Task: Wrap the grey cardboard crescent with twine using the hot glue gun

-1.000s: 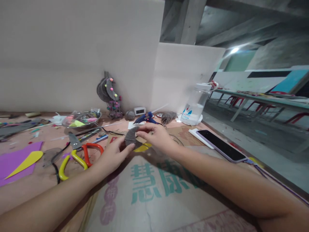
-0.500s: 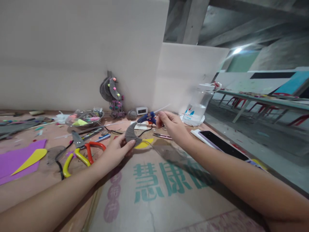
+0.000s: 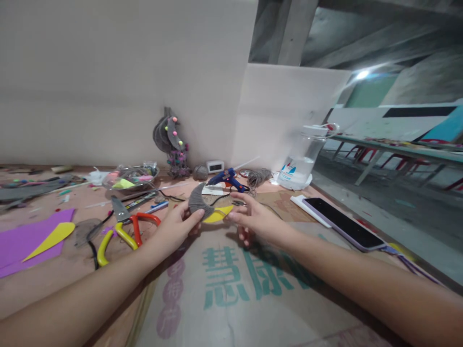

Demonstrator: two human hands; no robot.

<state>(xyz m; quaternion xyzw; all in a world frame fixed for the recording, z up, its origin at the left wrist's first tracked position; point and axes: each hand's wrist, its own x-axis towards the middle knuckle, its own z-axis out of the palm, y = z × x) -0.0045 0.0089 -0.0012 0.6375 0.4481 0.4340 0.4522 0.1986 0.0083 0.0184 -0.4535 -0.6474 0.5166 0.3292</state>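
Note:
My left hand (image 3: pixel 183 222) is closed on a crescent (image 3: pixel 198 201), pinching its lower middle between thumb and fingers. Grey yarn wraps its upper part in tight rows; the lower right end is bare yellow (image 3: pixel 219 215), with a strand of yarn crossing it. My right hand (image 3: pixel 253 217) is at that yellow tip, its thumb close against it and the other fingers apart and curled. Whether the thumb presses the tip is not clear. A dark yarn strand (image 3: pixel 273 210) runs behind the right hand. Beneath both hands lies a printed cardboard sheet (image 3: pixel 202 318).
A blue glue gun (image 3: pixel 226 177) and a grey yarn bundle (image 3: pixel 259 177) lie behind the hands. Pliers (image 3: pixel 126 231) with red and yellow handles and purple sheets (image 3: pixel 32 241) are left. A phone (image 3: pixel 343 224) and water bottle (image 3: pixel 298 159) stand right. A decorated grey ornament (image 3: pixel 168 135) leans on the wall.
My right hand has come down and toward me from beside the glue gun to the crescent's yellow tip, its pinch loosened. The left hand keeps its hold on the crescent.

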